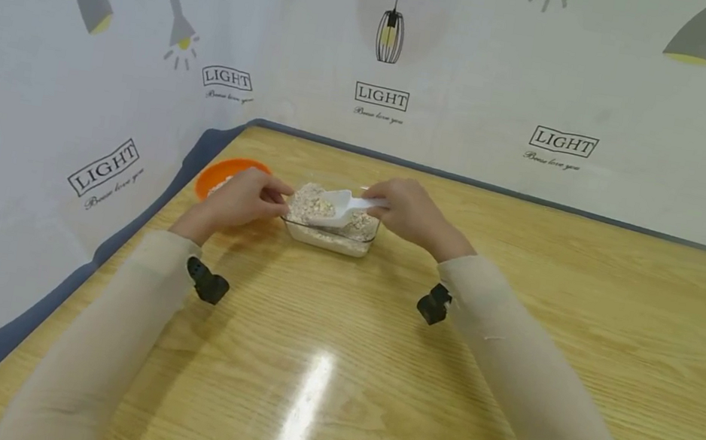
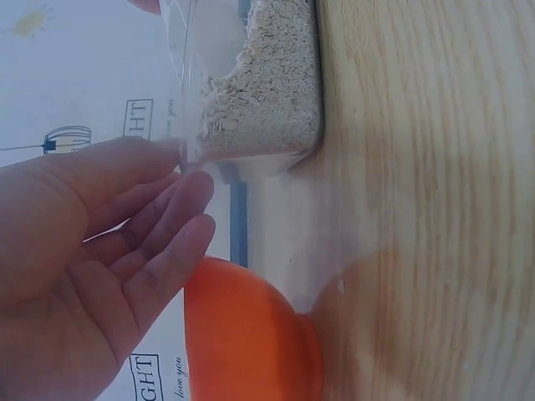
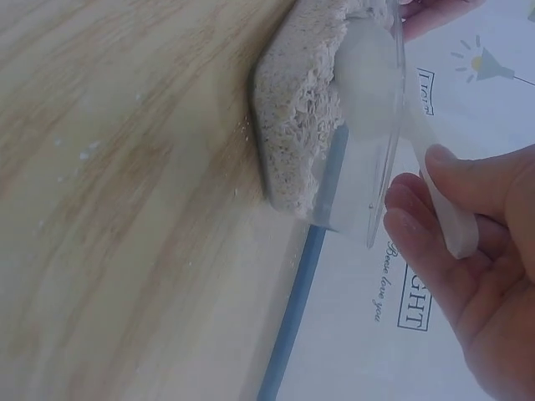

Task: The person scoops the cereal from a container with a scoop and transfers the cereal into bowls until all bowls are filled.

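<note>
A clear rectangular container (image 1: 327, 241) holding rolled oats (image 2: 272, 92) stands on the table. My right hand (image 1: 405, 211) grips the handle of a white scoop (image 1: 344, 207), thumb on top and fingers beneath. The scoop's bowl lies in the container among the oats, with some oats in it. At the container's left end, my left hand (image 1: 245, 198) pinches the rim corner between thumb and fingers. Just behind and left of that hand sits an orange bowl (image 1: 215, 170) with pale flakes inside, partly hidden by the hand.
The wooden table (image 1: 371, 375) runs up to a white printed backdrop (image 1: 470, 78) at the back and left. A few pale crumbs (image 3: 88, 150) lie on the wood near the container. Each wrist carries a small black camera (image 1: 207, 282).
</note>
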A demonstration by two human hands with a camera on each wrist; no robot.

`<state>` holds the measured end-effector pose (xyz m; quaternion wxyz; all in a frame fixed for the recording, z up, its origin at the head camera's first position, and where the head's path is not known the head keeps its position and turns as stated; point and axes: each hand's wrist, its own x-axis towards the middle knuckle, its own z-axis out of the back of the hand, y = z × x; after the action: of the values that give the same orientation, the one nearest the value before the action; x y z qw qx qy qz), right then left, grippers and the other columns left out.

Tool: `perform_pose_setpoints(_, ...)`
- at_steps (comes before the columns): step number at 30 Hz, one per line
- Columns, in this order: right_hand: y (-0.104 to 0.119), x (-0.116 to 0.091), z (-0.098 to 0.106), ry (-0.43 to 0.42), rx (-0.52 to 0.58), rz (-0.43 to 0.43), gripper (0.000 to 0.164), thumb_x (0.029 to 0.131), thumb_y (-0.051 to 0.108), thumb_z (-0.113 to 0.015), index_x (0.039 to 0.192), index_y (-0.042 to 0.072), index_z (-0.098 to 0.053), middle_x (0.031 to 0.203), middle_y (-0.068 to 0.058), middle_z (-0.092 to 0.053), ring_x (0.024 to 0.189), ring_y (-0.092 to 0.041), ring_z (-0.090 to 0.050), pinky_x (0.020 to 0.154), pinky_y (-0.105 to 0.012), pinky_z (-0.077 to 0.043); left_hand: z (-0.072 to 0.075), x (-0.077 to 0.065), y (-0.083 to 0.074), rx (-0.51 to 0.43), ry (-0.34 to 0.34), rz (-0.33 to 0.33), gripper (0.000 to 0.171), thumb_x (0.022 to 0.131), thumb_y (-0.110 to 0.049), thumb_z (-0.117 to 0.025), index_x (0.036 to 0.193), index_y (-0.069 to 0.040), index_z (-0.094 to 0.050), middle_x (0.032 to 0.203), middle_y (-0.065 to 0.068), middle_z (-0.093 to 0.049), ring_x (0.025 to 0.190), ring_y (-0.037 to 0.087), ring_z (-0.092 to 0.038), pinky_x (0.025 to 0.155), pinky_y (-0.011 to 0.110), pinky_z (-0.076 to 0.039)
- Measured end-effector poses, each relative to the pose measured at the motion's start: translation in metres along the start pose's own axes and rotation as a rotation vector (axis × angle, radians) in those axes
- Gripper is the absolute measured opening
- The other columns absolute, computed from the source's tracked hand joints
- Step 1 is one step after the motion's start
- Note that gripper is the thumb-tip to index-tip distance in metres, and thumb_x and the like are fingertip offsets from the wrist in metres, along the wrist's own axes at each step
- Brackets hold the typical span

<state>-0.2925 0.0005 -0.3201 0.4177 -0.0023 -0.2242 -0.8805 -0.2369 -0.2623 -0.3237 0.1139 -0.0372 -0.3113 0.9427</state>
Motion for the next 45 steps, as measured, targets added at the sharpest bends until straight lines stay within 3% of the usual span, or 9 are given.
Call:
perform_pose_setpoints(13,-0.007,-0.009,0.009,-0.063,0.042,-0.031,0.024,0.087,0.004,-0.061,0.109,-0.004,-0.065,0.107,-0.016,-0.064,0.100,-0.028,-0.058,0.087,-0.039,-0.045,0.007,-0.004,0.000,0.000,0.044,-0.005,0.037,0.086,-0.009,-0.063,0.119,0.008,-0.057,0.103,0.020,-0.063,0.092,0.029,-0.060,0.083,0.040,-0.047)
perform_pose_setpoints(26,-0.006,-0.014,0.015,-0.072,0.076,-0.101,0.024,0.088,0.008,-0.060,0.110,-0.002,-0.065,0.107,-0.015,-0.064,0.097,-0.026,-0.060,0.084,-0.038,-0.046,0.015,-0.011,0.003,0.015,0.021,-0.015,0.035,0.085,-0.007,-0.064,0.116,0.009,-0.059,0.106,0.022,-0.062,0.093,0.031,-0.060,0.082,0.041,-0.047)
perform_pose_setpoints(36,-0.006,-0.014,0.018,-0.111,0.104,-0.086,0.025,0.088,0.008,-0.061,0.111,-0.001,-0.065,0.106,-0.015,-0.064,0.096,-0.026,-0.061,0.085,-0.037,-0.047,0.029,-0.018,0.006,0.039,0.017,0.045,0.036,0.088,-0.011,-0.061,0.120,0.007,-0.057,0.108,0.020,-0.061,0.098,0.031,-0.058,0.086,0.043,-0.044)
perform_pose_setpoints(45,-0.003,-0.010,0.020,-0.142,0.097,-0.048,0.026,0.088,0.009,-0.061,0.112,-0.001,-0.064,0.109,-0.016,-0.063,0.100,-0.027,-0.059,0.087,-0.037,-0.045,0.039,-0.023,0.014,0.058,-0.032,0.067,0.034,0.086,-0.012,-0.063,0.116,0.005,-0.061,0.098,0.015,-0.063,0.087,0.026,-0.058,0.078,0.040,-0.047)
